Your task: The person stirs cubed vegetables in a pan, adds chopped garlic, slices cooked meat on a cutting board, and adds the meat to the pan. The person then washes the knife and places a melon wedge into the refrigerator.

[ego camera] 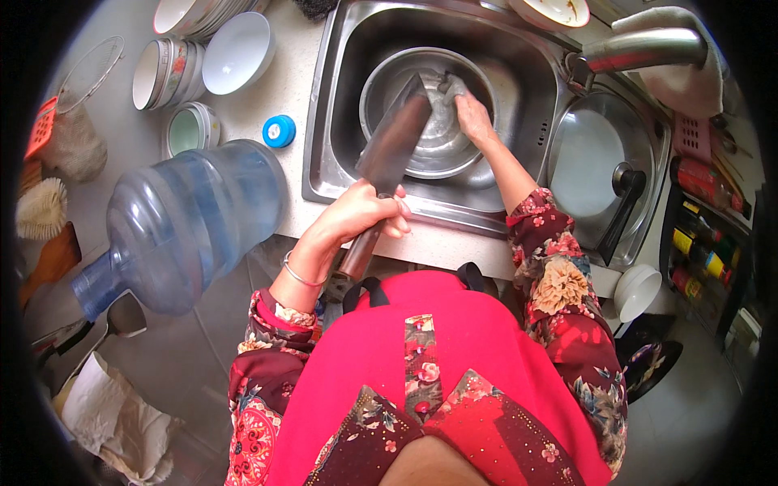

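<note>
My left hand [364,209] is closed around the handle of a kitchen cleaver [398,136]. The wide, wet-looking metal blade points up and away from me, over the near left rim of a round metal basin [378,97]. Inside the basin is water, and the basin stands in a stainless steel sink [316,130]. My right hand [475,118] grips a grey wet cloth [451,88] over the right side of the basin. Cloth and blade are apart.
Left of the sink lie a large blue plastic water jug [188,222], a blue cap [279,131] and stacked bowls [167,73]. At right, a faucet [644,51] carries a cloth [687,91]; a pan lid [586,155] rests in the smaller sink bowl.
</note>
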`<state>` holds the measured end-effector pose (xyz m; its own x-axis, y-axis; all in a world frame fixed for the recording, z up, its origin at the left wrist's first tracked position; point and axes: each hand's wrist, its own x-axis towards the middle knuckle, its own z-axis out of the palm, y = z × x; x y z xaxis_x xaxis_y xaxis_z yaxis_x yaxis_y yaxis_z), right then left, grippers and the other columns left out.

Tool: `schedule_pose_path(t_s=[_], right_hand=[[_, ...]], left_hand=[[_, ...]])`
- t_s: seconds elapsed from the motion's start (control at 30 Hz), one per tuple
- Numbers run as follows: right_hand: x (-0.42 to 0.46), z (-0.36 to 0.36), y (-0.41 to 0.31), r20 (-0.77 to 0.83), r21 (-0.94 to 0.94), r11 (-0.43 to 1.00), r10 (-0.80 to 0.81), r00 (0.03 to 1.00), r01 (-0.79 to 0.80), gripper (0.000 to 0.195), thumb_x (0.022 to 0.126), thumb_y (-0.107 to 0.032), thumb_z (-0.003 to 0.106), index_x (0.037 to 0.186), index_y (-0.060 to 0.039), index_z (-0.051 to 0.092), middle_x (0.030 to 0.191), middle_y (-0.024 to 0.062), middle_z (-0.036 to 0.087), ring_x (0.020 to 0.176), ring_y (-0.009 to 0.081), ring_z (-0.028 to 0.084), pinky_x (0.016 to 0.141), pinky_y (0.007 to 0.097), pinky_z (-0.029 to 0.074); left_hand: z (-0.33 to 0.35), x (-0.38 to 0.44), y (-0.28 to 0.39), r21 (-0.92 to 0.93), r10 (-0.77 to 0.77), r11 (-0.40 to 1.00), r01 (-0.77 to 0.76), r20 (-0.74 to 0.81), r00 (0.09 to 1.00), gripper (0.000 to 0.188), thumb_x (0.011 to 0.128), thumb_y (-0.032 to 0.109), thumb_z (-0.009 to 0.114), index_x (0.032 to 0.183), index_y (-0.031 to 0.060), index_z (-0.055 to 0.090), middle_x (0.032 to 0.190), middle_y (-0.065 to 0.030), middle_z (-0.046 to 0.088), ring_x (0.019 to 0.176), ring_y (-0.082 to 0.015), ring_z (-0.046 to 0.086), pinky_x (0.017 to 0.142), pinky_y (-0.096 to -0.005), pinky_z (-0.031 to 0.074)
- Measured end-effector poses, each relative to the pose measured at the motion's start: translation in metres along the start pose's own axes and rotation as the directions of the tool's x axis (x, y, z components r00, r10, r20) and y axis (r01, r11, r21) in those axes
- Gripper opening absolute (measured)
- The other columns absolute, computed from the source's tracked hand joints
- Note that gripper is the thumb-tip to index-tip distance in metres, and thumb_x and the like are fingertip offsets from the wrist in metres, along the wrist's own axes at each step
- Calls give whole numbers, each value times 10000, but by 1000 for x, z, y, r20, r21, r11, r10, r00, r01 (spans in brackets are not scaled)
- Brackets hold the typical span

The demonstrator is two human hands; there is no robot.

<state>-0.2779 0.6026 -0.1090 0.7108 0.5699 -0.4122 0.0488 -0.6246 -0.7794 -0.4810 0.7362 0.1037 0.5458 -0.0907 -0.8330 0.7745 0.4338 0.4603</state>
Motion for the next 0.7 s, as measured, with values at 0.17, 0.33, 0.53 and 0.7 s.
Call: schedule_pose_path(t_s=[0.17,0.33,0.53,0.7], right_hand=[[2,26,49,64,-391,807,-455,888,442,462,858,-233,374,1243,18,411,1260,248,431,1126,388,447,1015,399,301],[-5,-6,4,308,559,733,249,918,-387,364,893,-276,436,1090,7,553,1029,68,609,947,164,564,844,314,423],[-68,-56,-55,169,126,925,-375,912,357,310,865,-235,441,986,16,577,912,122,613,817,221,579,721,332,455],[-142,-28,-114,319,-22,800,-562,763,599,503,823,-191,479,1266,34,399,1347,172,384,1273,285,332,1070,435,203]], left_hand=[[-9,15,-12,751,412,656,-69,-280,867,263,714,25,534,939,-96,472,783,-252,604,768,-377,623,689,-410,502],[-19,19,-14,844,507,528,90,-399,764,192,697,11,547,836,-77,447,818,-288,580,845,-434,569,747,-466,461],[-10,31,-10,895,572,413,170,-401,716,224,714,-18,548,911,-65,452,872,-264,570,818,-423,586,724,-461,483],[-10,46,-5,910,585,359,209,-394,709,204,714,-28,535,906,-56,471,871,-256,576,811,-401,600,714,-449,494]])
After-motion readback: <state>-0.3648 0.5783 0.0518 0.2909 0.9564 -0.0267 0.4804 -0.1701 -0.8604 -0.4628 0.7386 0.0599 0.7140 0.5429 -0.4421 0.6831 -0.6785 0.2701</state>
